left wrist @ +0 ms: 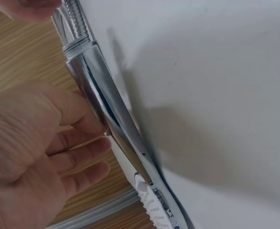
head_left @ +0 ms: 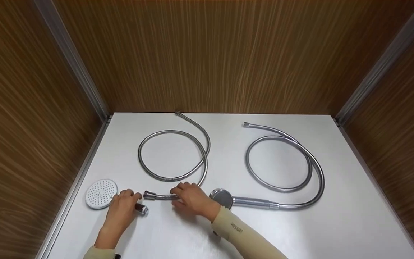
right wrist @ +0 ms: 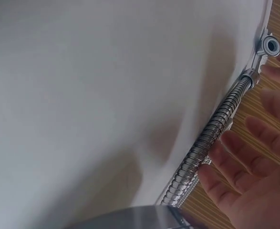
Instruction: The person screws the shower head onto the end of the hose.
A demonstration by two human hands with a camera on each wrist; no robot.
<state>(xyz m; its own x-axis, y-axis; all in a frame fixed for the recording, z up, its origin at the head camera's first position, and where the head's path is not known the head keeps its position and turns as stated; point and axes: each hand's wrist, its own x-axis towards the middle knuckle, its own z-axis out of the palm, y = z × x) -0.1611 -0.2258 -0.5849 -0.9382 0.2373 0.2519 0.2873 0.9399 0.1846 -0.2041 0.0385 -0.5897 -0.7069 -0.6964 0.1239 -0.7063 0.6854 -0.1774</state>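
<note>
From the head view, the left hand [head_left: 122,207] rests on the chrome handle [head_left: 140,208] of a white-faced shower head [head_left: 101,193], which lies at about eight o'clock on the white bench [head_left: 178,233]. Its fingers curl loosely against the handle, seemingly to steady it. The right hand [head_left: 191,198] presses down on the near end of a loose metal hose [head_left: 173,154], whose nut [head_left: 150,195] points toward the handle, just short of it, as if the two ends are being lined up. At four o'clock lies a second shower head [head_left: 222,198], already joined to its own coiled hose [head_left: 282,162], close by the right wrist.

In the left wrist view, the fingers [left wrist: 80,157] lie along the handle [left wrist: 108,114], touching rather than clenching; its threaded end sits at twelve o'clock.

In the right wrist view, relaxed fingers [right wrist: 240,157] lie beside the hose [right wrist: 211,133], released, not gripping, with the nut [right wrist: 271,45] at one o'clock.
</note>
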